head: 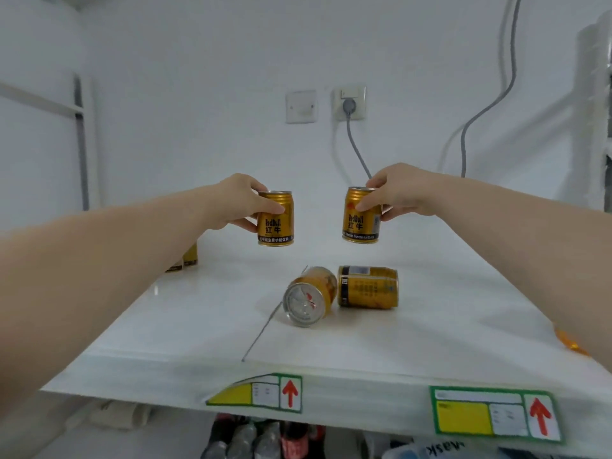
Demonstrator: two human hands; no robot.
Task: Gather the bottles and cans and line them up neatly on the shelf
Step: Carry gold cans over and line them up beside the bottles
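Note:
My left hand (236, 202) grips an upright gold can (275, 223) near its top, just above the white shelf (381, 336). My right hand (397, 193) holds a second upright gold can (361, 220) the same way, a little to the right. Two more gold cans lie on their sides in the middle of the shelf: one (309, 296) with its silver end towards me, the other (367, 286) touching it on the right. Two gold cans (185, 258) stand upright at the far left, mostly hidden by my left forearm.
A grey cable (357, 150) hangs from a wall socket behind the shelf. The shelf's front edge carries two green-framed labels (265, 390) with red arrows. Dark bottles (265, 438) stand on a lower level. An orange thing (568, 341) peeks out under my right forearm.

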